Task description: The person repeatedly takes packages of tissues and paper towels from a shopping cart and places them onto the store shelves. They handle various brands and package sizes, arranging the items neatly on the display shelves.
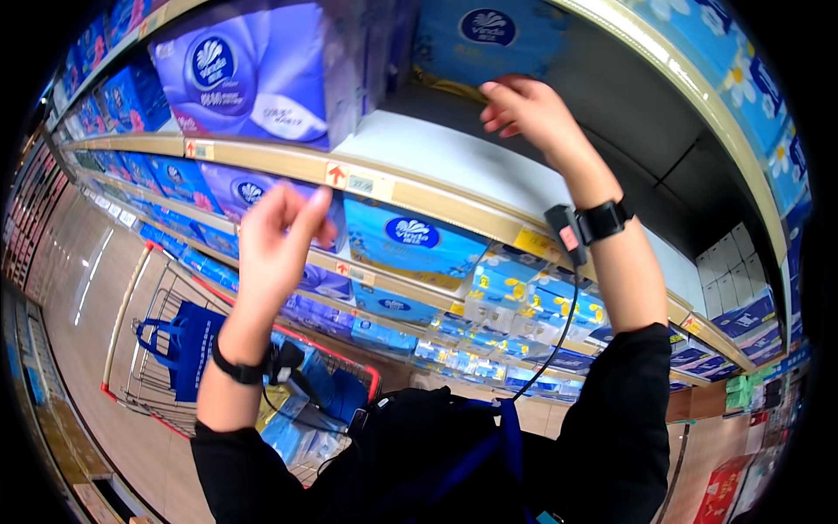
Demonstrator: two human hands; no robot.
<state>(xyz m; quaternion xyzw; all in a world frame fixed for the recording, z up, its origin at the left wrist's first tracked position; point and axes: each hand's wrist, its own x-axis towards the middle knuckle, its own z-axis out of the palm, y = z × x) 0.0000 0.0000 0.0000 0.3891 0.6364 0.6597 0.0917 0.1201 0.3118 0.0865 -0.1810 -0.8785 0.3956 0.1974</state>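
Observation:
My right hand [526, 118] reaches into a gap on the upper shelf [410, 140], empty, its fingers loosely bent and apart. Behind it, deep in the gap, stands a blue tissue pack [546, 44]; I cannot tell whether the fingertips touch it. Left of the gap, large purple tissue packs [288, 52] face the aisle. My left hand [278, 240], slightly blurred, is raised before the shelf's price strip with fingers half curled and nothing visible in them. Below it to the right, a light-blue tissue pack [415, 258] sits on the lower shelf. Both wrists wear black bands.
At lower left stands a metal shopping cart [140, 306] with red trim. A dark blue tote bag [196, 349] is in it, along with several packaged goods nearer me. Small tissue packs [524, 297] fill the lower shelves. White boxes [733, 271] stand farther right.

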